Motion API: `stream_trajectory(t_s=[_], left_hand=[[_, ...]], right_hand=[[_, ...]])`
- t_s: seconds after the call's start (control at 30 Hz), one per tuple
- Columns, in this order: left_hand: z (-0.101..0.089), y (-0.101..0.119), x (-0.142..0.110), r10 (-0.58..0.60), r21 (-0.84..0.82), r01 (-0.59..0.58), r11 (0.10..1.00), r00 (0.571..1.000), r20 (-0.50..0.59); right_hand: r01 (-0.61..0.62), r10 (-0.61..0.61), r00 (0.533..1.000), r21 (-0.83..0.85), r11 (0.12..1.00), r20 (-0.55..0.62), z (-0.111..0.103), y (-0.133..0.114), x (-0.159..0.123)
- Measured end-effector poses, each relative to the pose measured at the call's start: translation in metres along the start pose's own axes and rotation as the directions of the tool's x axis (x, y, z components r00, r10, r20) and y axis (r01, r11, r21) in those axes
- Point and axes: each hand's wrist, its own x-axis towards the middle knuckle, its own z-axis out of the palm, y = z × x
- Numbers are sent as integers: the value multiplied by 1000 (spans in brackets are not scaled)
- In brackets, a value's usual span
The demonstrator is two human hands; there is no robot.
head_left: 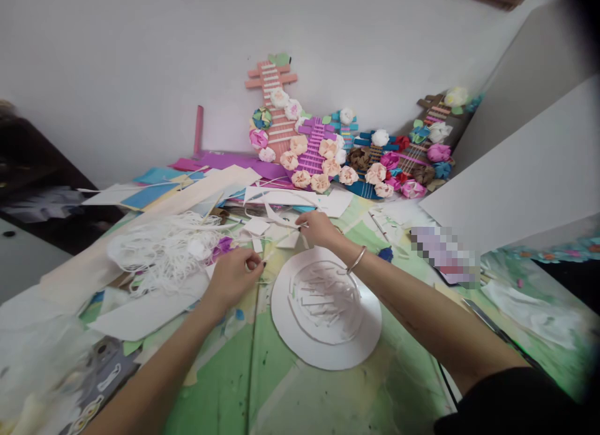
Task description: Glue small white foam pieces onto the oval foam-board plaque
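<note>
My left hand (pixel 235 275) is held over the green table with its fingers curled and the fingertips pinched; whatever is between them is too small to make out. Further forward, my right hand (pixel 317 229) pinches the end of a thin white paper strip (pixel 280 217) among the paper scraps. A round white card disc (pixel 280 316) lies below my right hand and forearm. On it is a raised inner ring, with several short white strips (pixel 319 300) spread inside. A tangled heap of white string (pixel 164 250) lies left of my left hand.
Decorated paper instruments with crumpled paper flowers (pixel 319 150) lean against the back wall. Coloured paper sheets (pixel 154 188) and a long cream sheet (pixel 140 235) lie at back left. At right are a phone (pixel 429 250), scissors (pixel 497 329) and a large white board (pixel 520 172).
</note>
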Motion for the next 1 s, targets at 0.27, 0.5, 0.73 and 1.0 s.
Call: stream_trajectory(t_s=[0.27,0.5,0.73,1.0], left_hand=[[-3,-1,1,48,-149,-53,987,998,-41],[-14,-8,5,-34,127,8,992,979,202],[-25,-24,-12,-170,358,-37,933,831,530],[-36,-32,-10,-348,447,118,887,807,477]], right_hand=[[266,-306,931,206,942,198,24,-38,-12],[136,-143,981,61,989,132,24,-30,17],[59,-25,976,-152,987,216,62,-65,30],[12,41,977,-245,970,210,69,-79,26]])
